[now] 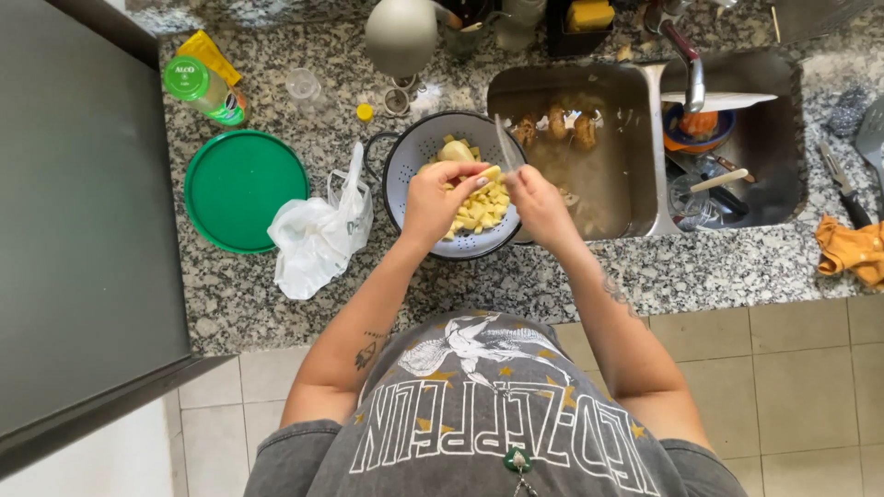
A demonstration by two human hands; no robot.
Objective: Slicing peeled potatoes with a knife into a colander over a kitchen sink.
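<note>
My left hand (437,198) holds a peeled yellow potato piece (489,173) over a white colander (412,147). My right hand (537,202) grips a knife (505,143), its blade pointing up and away, right beside the potato piece. The colander sits on the granite counter and holds several yellow potato cubes (479,212) and a larger peeled chunk (455,150).
A double steel sink (645,216) lies to the right, with unpeeled potatoes (557,124) in the left basin and dishes in the right. A crumpled white plastic bag (318,235), a green round lid (244,189) and a green-capped bottle (204,90) are on the left. An orange cloth (852,250) lies far right.
</note>
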